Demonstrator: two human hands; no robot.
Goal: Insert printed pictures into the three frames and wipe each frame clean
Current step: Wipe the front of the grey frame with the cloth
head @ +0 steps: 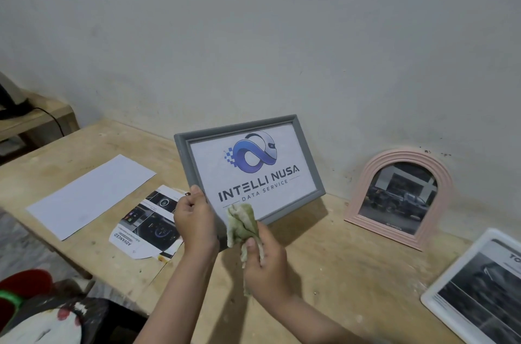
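On the wooden table [324,273], a blank sheet [90,197] and a printed leaflet [146,226] lie at the left. The left hand [193,218] grips the lower left corner of the grey frame [249,167], which holds a logo print and stands tilted, while the right hand [266,267] clutches a greenish cloth [242,224] against its glass. Further right, a pink arched frame [399,197] with a car photo leans on the wall, and a white frame [476,287] holding a print lies flat.

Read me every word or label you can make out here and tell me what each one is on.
"INTELLI NUSA" and "DATA SERVICE": on the print in the grey rectangular frame, below a blue loop logo.
"ADVANCED": on the cut printed leaflet lying on the wooden table, seen upside down; its smaller text is too small to read.
"TO...": cut off on the print in the white frame.
Small logo text at the bottom of the pink arched frame: too blurred.
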